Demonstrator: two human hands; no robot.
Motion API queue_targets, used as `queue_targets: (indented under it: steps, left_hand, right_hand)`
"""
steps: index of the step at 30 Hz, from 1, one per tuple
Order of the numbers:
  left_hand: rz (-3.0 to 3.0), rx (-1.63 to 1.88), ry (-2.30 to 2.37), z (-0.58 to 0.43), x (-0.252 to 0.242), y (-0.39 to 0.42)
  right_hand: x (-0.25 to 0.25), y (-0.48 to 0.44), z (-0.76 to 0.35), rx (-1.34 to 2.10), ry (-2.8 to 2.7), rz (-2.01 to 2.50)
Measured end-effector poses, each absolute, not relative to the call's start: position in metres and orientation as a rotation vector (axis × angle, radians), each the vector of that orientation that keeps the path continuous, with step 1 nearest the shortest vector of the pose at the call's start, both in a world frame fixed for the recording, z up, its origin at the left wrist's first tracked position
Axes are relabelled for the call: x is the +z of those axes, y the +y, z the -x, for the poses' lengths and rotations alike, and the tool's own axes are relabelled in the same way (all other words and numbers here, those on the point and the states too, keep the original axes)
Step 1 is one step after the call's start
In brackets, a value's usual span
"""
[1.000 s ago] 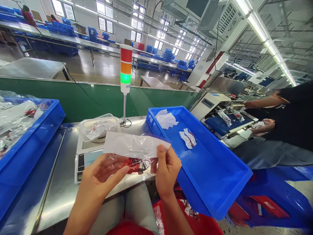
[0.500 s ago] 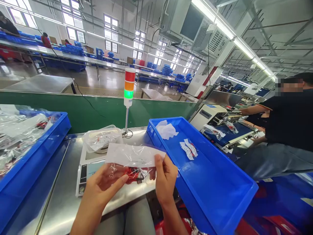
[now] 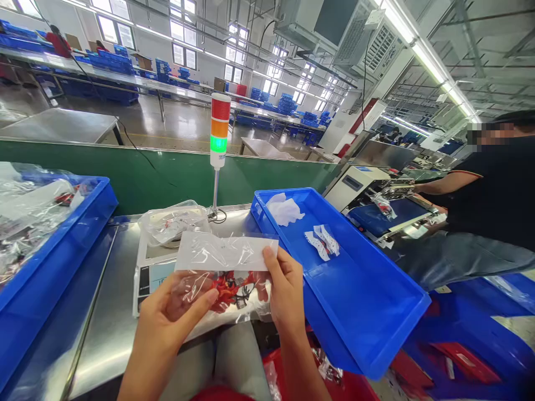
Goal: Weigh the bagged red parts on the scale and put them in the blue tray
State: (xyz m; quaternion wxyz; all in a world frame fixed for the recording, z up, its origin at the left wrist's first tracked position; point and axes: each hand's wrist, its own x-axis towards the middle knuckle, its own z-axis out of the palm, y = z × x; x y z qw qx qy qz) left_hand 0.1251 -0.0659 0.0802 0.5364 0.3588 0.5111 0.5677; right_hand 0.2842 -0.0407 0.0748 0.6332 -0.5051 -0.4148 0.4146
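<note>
Between my two hands is a clear plastic bag with a white top band and small red and dark parts inside. My left hand grips its left side, the thumb pressed on the front and the fingers showing through the film behind. The right edge is pinched by my right hand, thumb at the white band. Just behind the bag stands a weighing scale, its display partly covered by my left hand. A clear plastic tub with a few parts in it rests on the scale.
To the right a blue bin holds two packets and crumpled white film. A blue bin heaped with bagged parts stands left. A signal tower glows green. A co-worker is at a conveyor machine on the right.
The bag is tilted more upright, so more of the red and dark parts shows. My view has dipped slightly. At the right, the co-worker's arm and the packets on the conveyor have shifted.
</note>
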Motion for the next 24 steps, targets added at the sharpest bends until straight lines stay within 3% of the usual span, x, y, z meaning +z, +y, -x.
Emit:
queue_targets:
  steps: [12, 24]
  left_hand:
    - [-0.766, 1.356, 1.224, -0.127, 0.082, -0.065]
    - [-0.763, 1.364, 1.239, -0.128, 0.075, -0.061]
  right_hand:
    - [0.086, -0.048, -0.289, 0.719, -1.275, 1.110]
    - [0.079, -0.043, -0.292, 0.723, -1.361, 1.172]
